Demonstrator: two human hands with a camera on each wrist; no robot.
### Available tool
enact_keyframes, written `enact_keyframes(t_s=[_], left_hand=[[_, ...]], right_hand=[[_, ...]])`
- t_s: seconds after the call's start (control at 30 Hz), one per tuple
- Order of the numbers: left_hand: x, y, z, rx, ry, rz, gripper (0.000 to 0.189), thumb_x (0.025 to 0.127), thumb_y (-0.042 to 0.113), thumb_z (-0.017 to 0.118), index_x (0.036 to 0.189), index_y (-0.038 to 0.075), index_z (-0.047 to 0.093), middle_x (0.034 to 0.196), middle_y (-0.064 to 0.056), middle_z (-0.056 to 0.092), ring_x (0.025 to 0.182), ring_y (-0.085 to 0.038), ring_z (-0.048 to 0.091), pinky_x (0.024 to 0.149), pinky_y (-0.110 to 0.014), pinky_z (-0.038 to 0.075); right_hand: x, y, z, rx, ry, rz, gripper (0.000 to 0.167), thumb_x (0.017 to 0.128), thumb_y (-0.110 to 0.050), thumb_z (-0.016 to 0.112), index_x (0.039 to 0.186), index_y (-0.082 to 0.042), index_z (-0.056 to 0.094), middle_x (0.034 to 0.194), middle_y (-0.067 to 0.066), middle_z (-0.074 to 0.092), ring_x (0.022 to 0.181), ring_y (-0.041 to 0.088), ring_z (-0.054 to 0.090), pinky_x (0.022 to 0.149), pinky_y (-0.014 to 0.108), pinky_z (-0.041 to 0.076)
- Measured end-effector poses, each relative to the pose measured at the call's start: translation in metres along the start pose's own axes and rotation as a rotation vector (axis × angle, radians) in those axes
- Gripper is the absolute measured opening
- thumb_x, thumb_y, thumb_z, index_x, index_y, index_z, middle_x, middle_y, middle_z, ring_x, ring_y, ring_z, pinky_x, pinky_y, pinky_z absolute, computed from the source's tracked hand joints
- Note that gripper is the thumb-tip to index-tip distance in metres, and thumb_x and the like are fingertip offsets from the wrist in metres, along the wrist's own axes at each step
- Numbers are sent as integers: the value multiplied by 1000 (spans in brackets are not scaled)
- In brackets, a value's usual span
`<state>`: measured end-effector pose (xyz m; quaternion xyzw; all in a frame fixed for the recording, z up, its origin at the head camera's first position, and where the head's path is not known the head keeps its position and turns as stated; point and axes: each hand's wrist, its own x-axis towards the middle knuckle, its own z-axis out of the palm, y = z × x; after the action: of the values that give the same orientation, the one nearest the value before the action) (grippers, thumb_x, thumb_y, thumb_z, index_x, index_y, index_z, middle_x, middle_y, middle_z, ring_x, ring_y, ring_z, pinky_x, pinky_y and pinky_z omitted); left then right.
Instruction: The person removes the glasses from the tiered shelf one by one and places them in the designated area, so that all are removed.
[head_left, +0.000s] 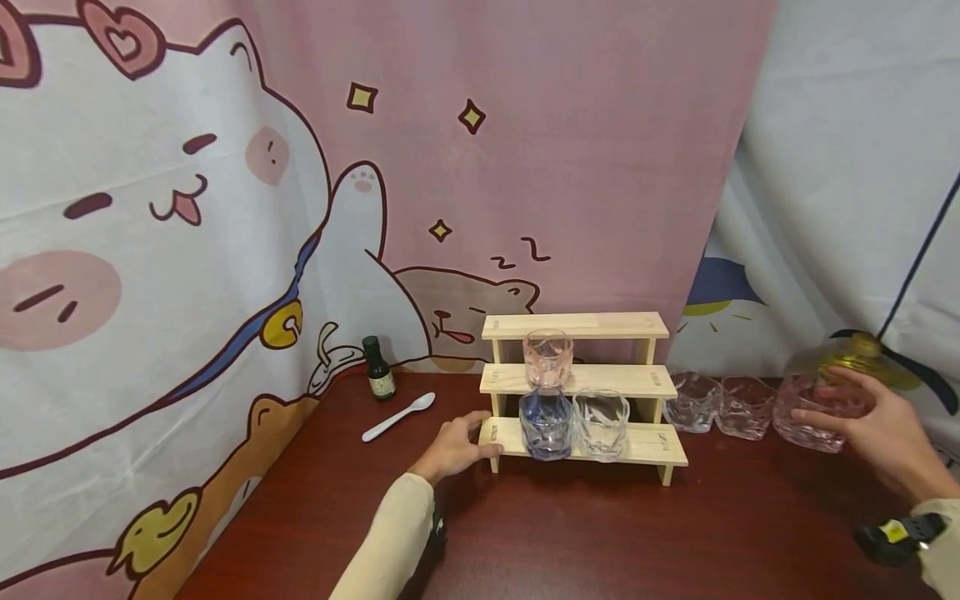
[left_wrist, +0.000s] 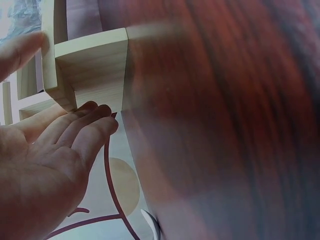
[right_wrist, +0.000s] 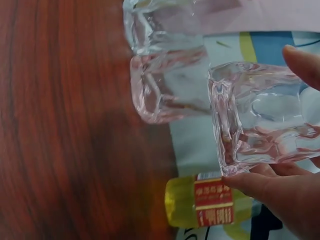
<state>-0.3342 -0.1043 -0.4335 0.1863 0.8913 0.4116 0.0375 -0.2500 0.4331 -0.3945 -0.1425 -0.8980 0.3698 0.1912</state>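
A three-step wooden display rack [head_left: 573, 326] stands on the table. My left hand [head_left: 453, 448] grips the left end of its lowest step, thumb at the front edge; in the left wrist view the fingers [left_wrist: 92, 125] lie along the step's other side. On the middle step sits a pink glass [head_left: 548, 360]. The bottom step bears a blue glass [head_left: 546, 427] and a clear glass [head_left: 601, 427]. At the far right, my right hand [head_left: 892, 425] holds a faceted, pale pink glass [right_wrist: 265, 117] between thumb and fingers, its base tipped towards the table in the right wrist view.
Two more glasses [head_left: 692, 404] [head_left: 745, 408] stand in a row right of the rack. Behind the held glass is a bottle of yellow oil [right_wrist: 212, 202] with a red label. A small dark green bottle [head_left: 378, 371] and a white spoon [head_left: 399, 417] are at the left. Printed cloth [head_left: 585, 167] hangs behind.
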Motion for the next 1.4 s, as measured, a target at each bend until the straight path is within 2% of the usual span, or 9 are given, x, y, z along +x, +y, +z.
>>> enact_keyframes(t_s=[0.1, 0.2, 0.3, 0.4, 0.43, 0.53, 0.83, 1.1, 1.4], left_hand=[[0, 0, -1, 5, 1, -1, 70, 84, 28, 79, 142, 0, 52, 141, -21, 59, 131, -34, 57, 109, -51, 44], [0, 1, -1, 8, -2, -4, 70, 84, 28, 79, 142, 0, 52, 141, -22, 59, 132, -34, 56, 109, -52, 44], [-1, 1, -1, 10, -4, -9, 70, 84, 27, 80, 142, -1, 51, 141, -22, 59, 132, -34, 56, 109, -52, 44], [0, 1, -1, 8, -4, -7, 71, 84, 27, 80, 142, -1, 51, 142, -22, 58, 132, -34, 56, 109, -52, 44], [0, 0, 0, 10, -3, -4, 71, 84, 27, 80, 143, -1, 51, 142, -21, 58, 132, -34, 56, 109, -51, 44], [1, -1, 0, 19, -1, 13, 71, 83, 28, 79, 142, 0, 52, 140, -20, 60, 130, -33, 58, 108, -50, 45], [0, -1, 0, 23, 2, 26, 69, 82, 29, 79, 141, 2, 54, 137, -18, 63, 128, -31, 59, 105, -49, 46], [2, 0, -1, 16, 1, 25, 68, 83, 29, 79, 140, 2, 55, 139, -18, 61, 131, -33, 57, 108, -51, 44], [1, -2, -1, 17, -4, 10, 69, 83, 29, 79, 141, 0, 54, 138, -19, 62, 128, -33, 58, 107, -51, 45]], right_hand=[[2, 8, -1, -28, 16, -9, 98, 87, -33, 78, 155, 6, 20, 137, 42, 45, 102, 43, 50, 60, 19, 35], [5, 14, 0, -42, 27, -2, 98, 86, -33, 79, 154, 8, 22, 136, 43, 45, 102, 47, 49, 62, 24, 37], [8, 19, 3, -56, 33, 23, 96, 86, -33, 78, 152, 11, 23, 135, 44, 44, 109, 53, 48, 67, 34, 40], [9, 24, 6, -52, 27, 61, 98, 87, -33, 77, 152, 13, 20, 136, 45, 40, 114, 58, 46, 76, 51, 46], [10, 25, 8, -47, 26, 77, 98, 87, -32, 77, 152, 14, 19, 137, 46, 39, 116, 59, 45, 81, 58, 45], [12, 28, 11, -27, 23, 125, 98, 89, -28, 76, 153, 14, 15, 140, 47, 35, 122, 61, 40, 94, 69, 38], [19, 36, 24, 16, -1, 176, 98, 89, -24, 74, 154, 14, 11, 144, 48, 29, 125, 62, 36, 93, 69, 38], [25, 39, 29, 59, -24, 230, 99, 89, -22, 74, 156, 10, 7, 153, 45, 20, 134, 63, 30, 102, 70, 35], [24, 45, 34, 106, -37, 238, 100, 91, -26, 73, 157, 8, 5, 156, 44, 14, 139, 63, 24, 105, 72, 31]])
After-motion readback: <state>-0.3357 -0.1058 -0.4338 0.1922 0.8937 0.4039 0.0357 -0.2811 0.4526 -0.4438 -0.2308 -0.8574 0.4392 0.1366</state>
